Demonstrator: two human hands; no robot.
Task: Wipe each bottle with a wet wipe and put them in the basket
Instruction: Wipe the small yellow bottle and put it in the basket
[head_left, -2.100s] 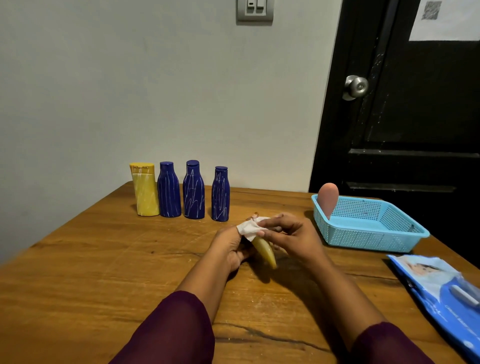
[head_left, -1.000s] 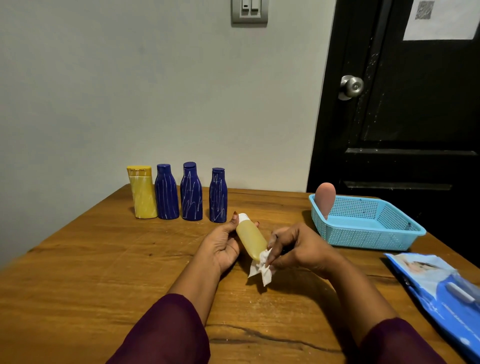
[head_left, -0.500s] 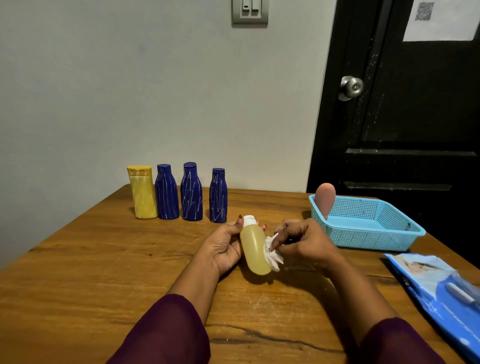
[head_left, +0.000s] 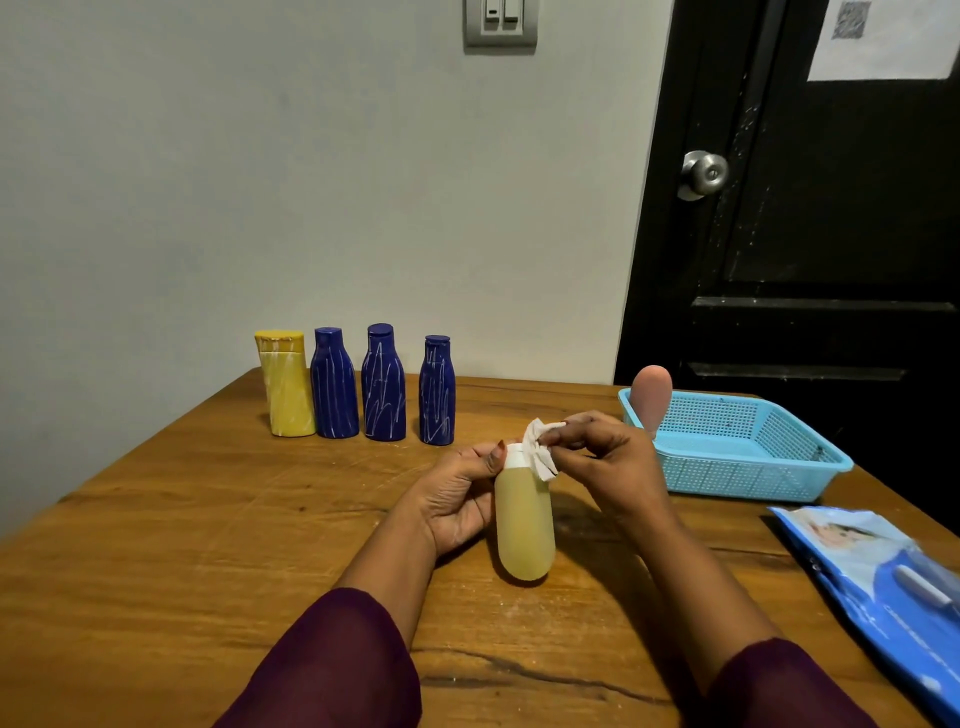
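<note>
Gripping bottle (head_left: 522, 525) in left hand (head_left: 457, 499), right hand (head_left: 608, 467) pinching wipe (head_left: 540, 452) has moved from body up to cap (head_left: 514, 458), so bottle looks nearly ready for basket (head_left: 753, 483)

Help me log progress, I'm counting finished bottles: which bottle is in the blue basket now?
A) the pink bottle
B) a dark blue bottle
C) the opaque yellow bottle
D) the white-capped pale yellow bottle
A: the pink bottle stands in the blue basket's far left corner; the left hand holds the white-capped pale yellow bottle, and the others stand on the table.
</note>
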